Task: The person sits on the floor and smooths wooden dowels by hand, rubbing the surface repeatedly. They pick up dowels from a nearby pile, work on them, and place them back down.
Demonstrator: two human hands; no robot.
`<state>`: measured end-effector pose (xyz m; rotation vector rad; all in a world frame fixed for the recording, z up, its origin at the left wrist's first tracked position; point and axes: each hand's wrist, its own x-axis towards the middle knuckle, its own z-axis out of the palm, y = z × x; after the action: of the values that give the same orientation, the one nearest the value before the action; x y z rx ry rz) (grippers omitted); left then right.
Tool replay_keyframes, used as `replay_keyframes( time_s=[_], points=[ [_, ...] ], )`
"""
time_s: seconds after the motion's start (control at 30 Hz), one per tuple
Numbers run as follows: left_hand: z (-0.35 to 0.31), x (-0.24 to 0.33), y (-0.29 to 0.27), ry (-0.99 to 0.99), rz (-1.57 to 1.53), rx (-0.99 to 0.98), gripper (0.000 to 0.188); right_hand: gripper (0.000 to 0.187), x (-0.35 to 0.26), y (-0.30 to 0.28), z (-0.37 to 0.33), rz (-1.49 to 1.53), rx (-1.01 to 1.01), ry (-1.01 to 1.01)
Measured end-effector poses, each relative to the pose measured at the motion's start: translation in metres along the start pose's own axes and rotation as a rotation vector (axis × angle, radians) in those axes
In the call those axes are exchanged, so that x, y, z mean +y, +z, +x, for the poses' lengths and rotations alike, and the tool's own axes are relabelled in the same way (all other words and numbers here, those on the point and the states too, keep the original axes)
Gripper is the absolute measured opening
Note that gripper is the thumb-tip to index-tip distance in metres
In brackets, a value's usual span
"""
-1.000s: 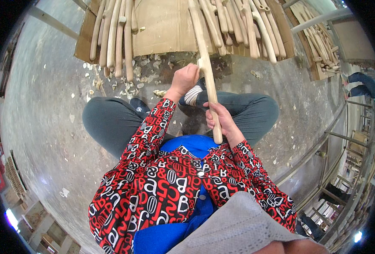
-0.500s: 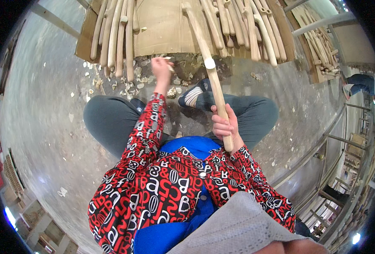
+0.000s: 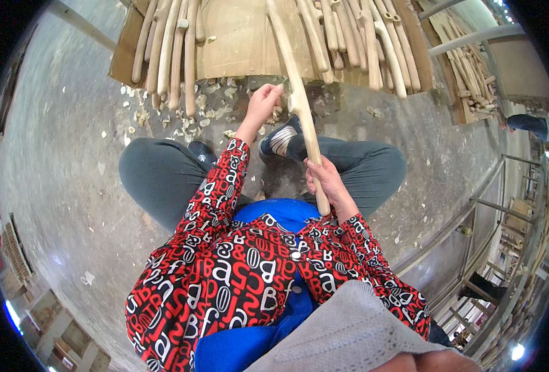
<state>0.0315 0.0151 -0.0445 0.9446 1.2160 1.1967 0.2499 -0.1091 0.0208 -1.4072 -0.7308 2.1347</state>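
Observation:
A long pale wooden stick (image 3: 308, 130) slants from the cardboard down to my lap, with a knobby side stub partway along it. My right hand (image 3: 327, 178) wraps round its near end, thumb and fingers closed on the wood. Just left of the stub, my left hand (image 3: 264, 104) is closed with curled fingers, close to the stick. Whatever those fingers pinch, if anything, is hidden. Red, black and white patterned sleeves cover both forearms.
Ahead, a cardboard sheet (image 3: 237, 59) bears several wooden sticks (image 3: 181, 59) at left and more sticks (image 3: 373, 43) at right. Pale shavings (image 3: 191, 124) litter the floor. My crossed legs (image 3: 163, 180) frame the work. Metal rails (image 3: 473, 38) and another stick pile (image 3: 469, 68) stand right.
My left hand has moved right and a little nearer, up to the stick. The pale bit at its fingers no longer shows. The stick has turned, so its stub now faces left.

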Motion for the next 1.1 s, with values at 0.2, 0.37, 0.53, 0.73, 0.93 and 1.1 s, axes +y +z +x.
replay_keyframes(
  time_s=[0.2,0.37,0.53,0.73,0.93,1.1],
  points=[
    [-0.001,0.012,-0.003,-0.016,0.205,-0.198,0.027,0.025,0.012,-0.009,0.008,-0.355,0.159,-0.139],
    [0.003,0.019,-0.014,-0.041,0.522,-0.313,0.024,0.032,0.012,-0.004,0.002,-0.744,0.248,-0.197],
    [0.005,0.025,-0.010,-0.003,0.628,-0.350,0.024,0.034,0.016,-0.003,0.002,-0.769,0.272,-0.143],
    [0.011,0.011,-0.004,0.232,0.771,-0.302,0.028,0.042,0.019,-0.007,0.003,-0.974,0.403,-0.247],
    [0.001,-0.025,0.015,-0.242,-0.164,-0.145,0.019,0.049,0.009,-0.019,-0.003,-0.884,0.301,-0.251],
    [-0.006,-0.016,0.025,-0.363,-0.431,-0.018,0.018,0.045,0.008,-0.016,-0.007,-0.849,0.287,-0.263]
  ],
)
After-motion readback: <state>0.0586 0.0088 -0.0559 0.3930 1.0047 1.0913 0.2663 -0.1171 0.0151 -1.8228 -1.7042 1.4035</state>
